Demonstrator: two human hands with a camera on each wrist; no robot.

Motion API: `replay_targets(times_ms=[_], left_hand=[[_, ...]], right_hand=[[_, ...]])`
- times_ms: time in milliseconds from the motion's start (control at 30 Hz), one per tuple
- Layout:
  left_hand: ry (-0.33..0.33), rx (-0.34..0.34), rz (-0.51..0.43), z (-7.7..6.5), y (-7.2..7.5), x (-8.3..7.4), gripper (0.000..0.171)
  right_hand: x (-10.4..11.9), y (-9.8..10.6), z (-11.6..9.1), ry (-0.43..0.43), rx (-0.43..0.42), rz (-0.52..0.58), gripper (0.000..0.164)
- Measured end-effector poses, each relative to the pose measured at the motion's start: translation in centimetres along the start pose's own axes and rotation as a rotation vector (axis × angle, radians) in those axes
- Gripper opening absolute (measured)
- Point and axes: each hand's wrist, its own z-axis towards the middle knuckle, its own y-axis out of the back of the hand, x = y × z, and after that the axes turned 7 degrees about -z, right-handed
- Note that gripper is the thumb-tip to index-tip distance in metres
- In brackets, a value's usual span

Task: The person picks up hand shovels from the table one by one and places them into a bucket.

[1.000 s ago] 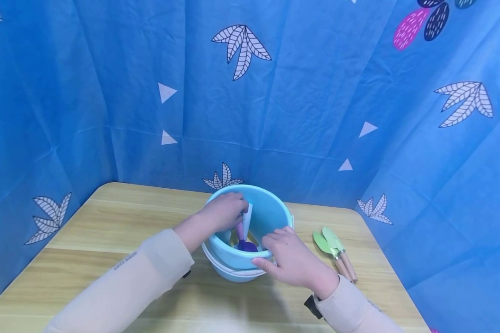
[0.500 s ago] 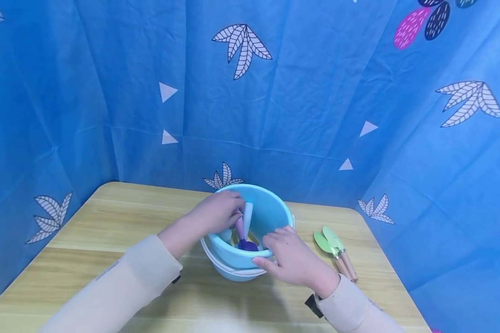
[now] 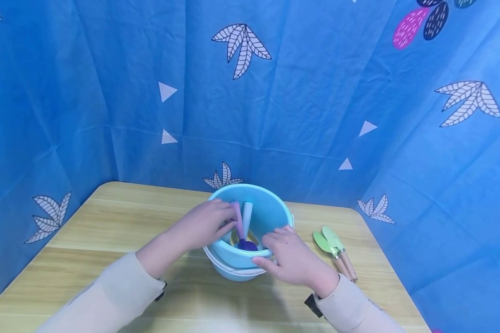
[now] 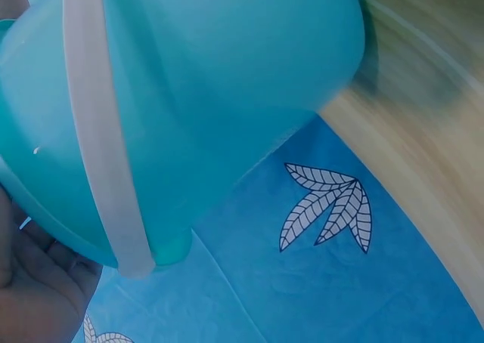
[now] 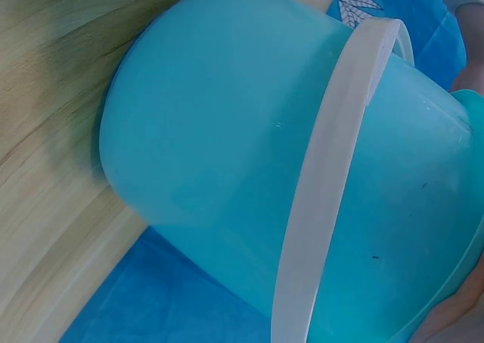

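A light-blue bucket (image 3: 271,203) with a white carrying handle (image 4: 98,124) stands on the table. Inside it are a purple scoop (image 3: 247,245) with a lilac handle (image 3: 237,215), a pale-blue handle (image 3: 247,213) and something yellow, mostly hidden. My left hand (image 3: 204,224) reaches over the left rim, its relaxed fingers beside the lilac handle. The left wrist view shows this hand (image 4: 41,290) at the rim. My right hand (image 3: 291,256) grips the front right rim, thumb on the outside. In the right wrist view, the bucket wall (image 5: 212,116) fills most of the picture.
Two green garden trowels (image 3: 331,240) with wooden handles lie on the wooden table (image 3: 121,217), right of the bucket. A blue patterned cloth (image 3: 300,92) hangs behind and along both sides.
My left hand has drawn back toward the left and away from the inside of the bucket, uncovering the top of the lilac handle. My right hand stays on the rim.
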Motion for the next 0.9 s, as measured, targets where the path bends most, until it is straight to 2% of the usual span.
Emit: replay_targets(times_ms=[300, 433, 667, 900], left_hand=[[-0.038, -0.016, -0.012, -1.7, -0.1, 0.1, 0.020], [-0.065, -0.036, -0.035, -2.2, -0.4, 0.0, 0.021], [-0.059, -0.076, -0.041, -3.1, -1.1, -0.2, 0.020], [-0.123, -0.135, -0.018, -3.7, -2.2, 0.1, 0.021]], right_hand=[[0.0, 0.0, 0.0, -0.006, 0.008, -0.004, 0.039], [0.1, 0.0, 0.0, -0.006, 0.008, -0.006, 0.039], [0.0, 0.0, 0.1, -0.007, 0.007, 0.002, 0.039], [0.0, 0.0, 0.1, -0.006, 0.007, 0.002, 0.038]])
